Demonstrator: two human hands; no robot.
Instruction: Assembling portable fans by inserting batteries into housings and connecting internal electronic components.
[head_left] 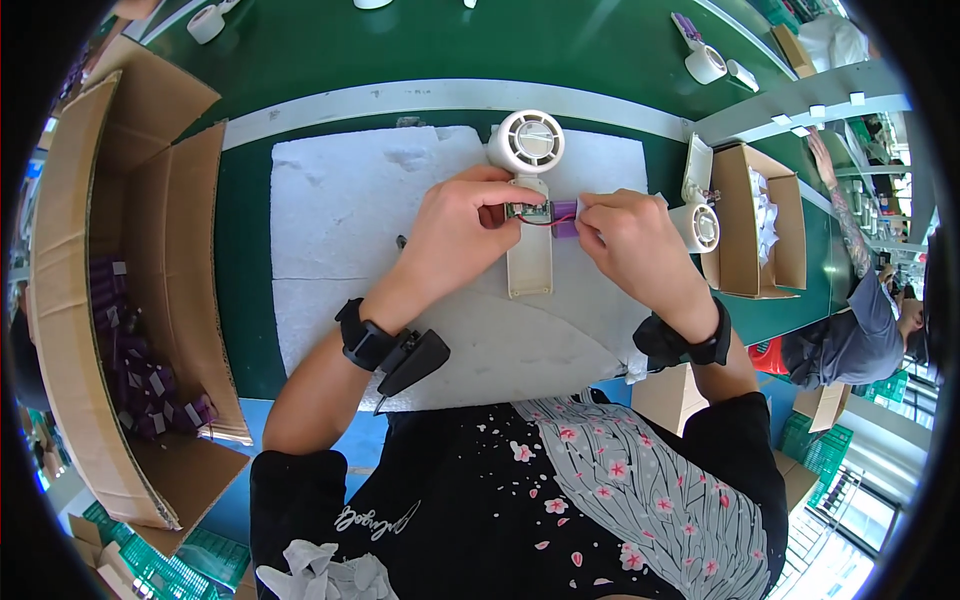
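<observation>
A white handheld fan (530, 272) lies on a foam sheet with its round head away from me and its handle shell opened. Over the handle, my left hand (452, 228) pinches a small green circuit board (533, 212) between thumb and fingers. Red and dark wires run from the board to a purple battery (564, 229) just right of the handle. My right hand (638, 238) has its fingers closed on the battery's right end, where a bit of white shows. Those fingertips partly hide that end.
The white foam sheet (350, 230) covers the green bench before me. At left, a tall cardboard box (190, 270) holds many purple batteries. Another fan (695, 228) lies by a smaller box (735, 225) at right. Fan parts (706, 65) sit on the far green surface. Another person (850, 335) works at far right.
</observation>
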